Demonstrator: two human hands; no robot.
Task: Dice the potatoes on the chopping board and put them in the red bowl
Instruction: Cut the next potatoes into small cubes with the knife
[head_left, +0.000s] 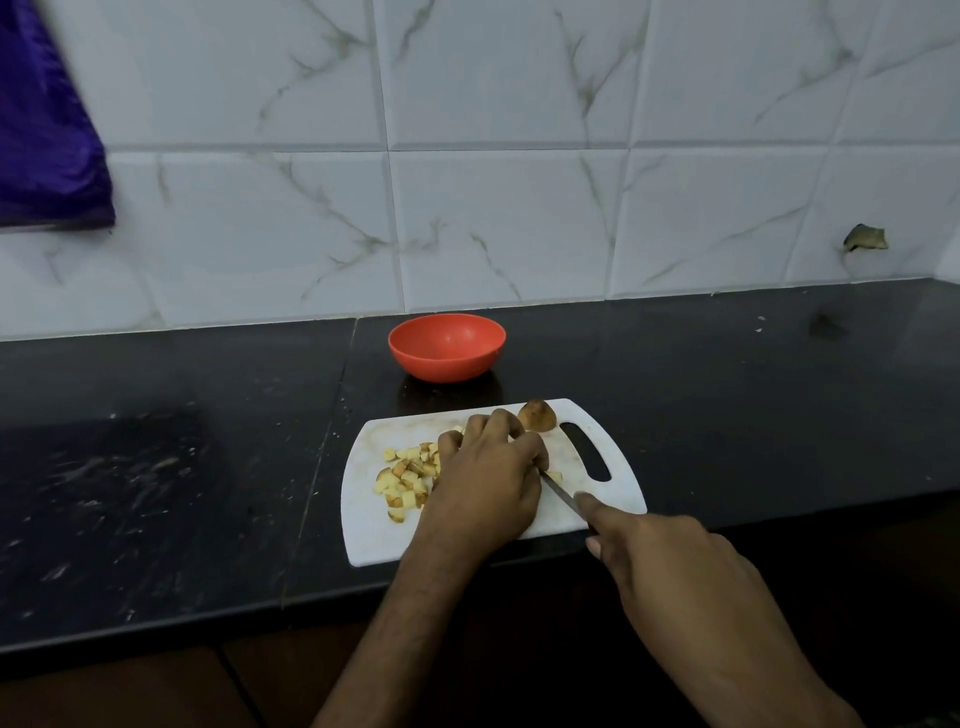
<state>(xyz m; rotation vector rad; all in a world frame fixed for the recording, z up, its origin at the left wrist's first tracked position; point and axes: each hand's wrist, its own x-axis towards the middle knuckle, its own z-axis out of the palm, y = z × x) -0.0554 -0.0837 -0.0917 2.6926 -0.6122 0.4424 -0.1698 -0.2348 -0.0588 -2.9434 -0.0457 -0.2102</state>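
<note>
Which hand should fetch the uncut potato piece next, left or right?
Left. The left hand lies beside the potato piece and has no tool; the right hand holds the knife.

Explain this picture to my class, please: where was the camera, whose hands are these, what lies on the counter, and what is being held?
There is no machine here. The single picture comes from a wide-angle camera worn on a person's head, looking forward and down, so the two arms reaching in from below are that person's own.

On the dark counter lies a white chopping board. On it sit a pile of diced potato pieces and, at the far edge, a brown uncut potato piece. Behind the board stands a red bowl; no potato shows in it.

The right hand grips a knife, blade pointing under the left hand. The left hand's fingers curl down onto the board; what they steady is hidden. The wall is tiled, and a purple cloth hangs top left.
</note>
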